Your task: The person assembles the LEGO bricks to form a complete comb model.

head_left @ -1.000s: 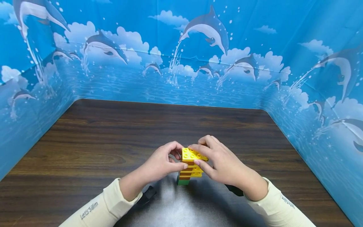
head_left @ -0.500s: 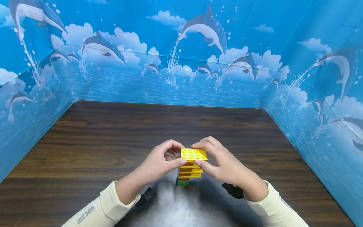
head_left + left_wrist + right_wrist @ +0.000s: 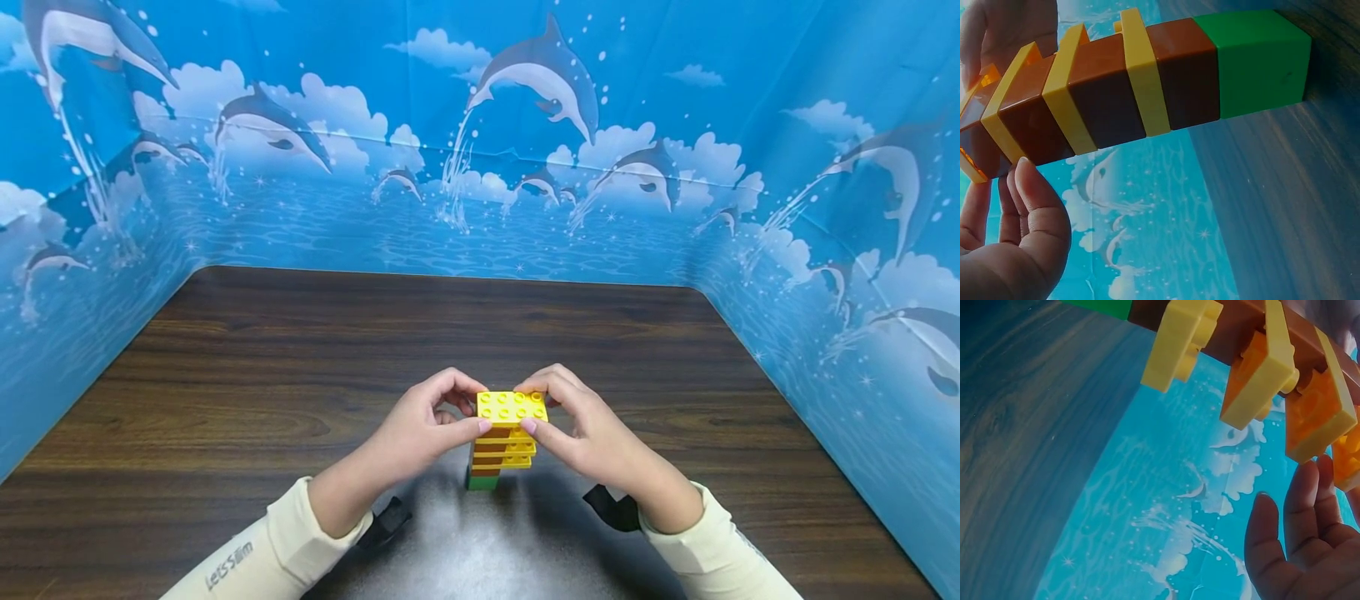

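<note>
A tall tower of toy building blocks stands on the table, with a green block (image 3: 1260, 65) at its foot. Above that, brown blocks (image 3: 1107, 90) alternate with thin yellow plates (image 3: 1260, 381) whose ends jut out to the right. A studded yellow plate (image 3: 512, 408) lies on top. My left hand (image 3: 420, 421) pinches the tower's top at its left end, thumb in front and fingers behind. At the right end, my right hand (image 3: 596, 433) holds the top plate between thumb and index finger. Its other fingertips are hidden from the head view.
The dark wood-grain table (image 3: 300, 350) stretches out behind the tower. A blue curtain (image 3: 480, 217) printed with dolphins closes off the back and both sides. Black straps (image 3: 615, 507) sit below the wrists. A bright glare patch (image 3: 480, 558) lies on the table in front.
My right hand's fingers have drawn back from across the top plate's studs to its right end. The left hand stays nearly where it was, and the tower still stands.
</note>
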A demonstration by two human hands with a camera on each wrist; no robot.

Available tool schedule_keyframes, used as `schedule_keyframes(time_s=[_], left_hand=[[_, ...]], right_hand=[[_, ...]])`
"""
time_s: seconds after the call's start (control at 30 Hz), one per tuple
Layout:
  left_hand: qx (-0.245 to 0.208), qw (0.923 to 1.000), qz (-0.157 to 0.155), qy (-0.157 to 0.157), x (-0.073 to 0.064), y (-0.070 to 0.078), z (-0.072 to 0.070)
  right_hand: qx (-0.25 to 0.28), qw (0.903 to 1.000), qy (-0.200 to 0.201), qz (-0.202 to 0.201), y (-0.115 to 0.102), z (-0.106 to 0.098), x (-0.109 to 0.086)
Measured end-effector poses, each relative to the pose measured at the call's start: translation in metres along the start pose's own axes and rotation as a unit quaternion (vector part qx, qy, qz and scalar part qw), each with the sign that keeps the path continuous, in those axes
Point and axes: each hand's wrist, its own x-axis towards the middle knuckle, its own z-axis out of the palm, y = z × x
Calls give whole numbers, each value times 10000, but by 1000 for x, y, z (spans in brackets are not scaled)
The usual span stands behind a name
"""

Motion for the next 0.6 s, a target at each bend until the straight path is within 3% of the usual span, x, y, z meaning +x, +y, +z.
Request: schedule_keyframes(time_s=[0.6], left_hand=[[-30, 9999, 103, -90, 1, -2, 0]], right_hand=[[48, 9998, -47, -161, 4, 3, -2]])
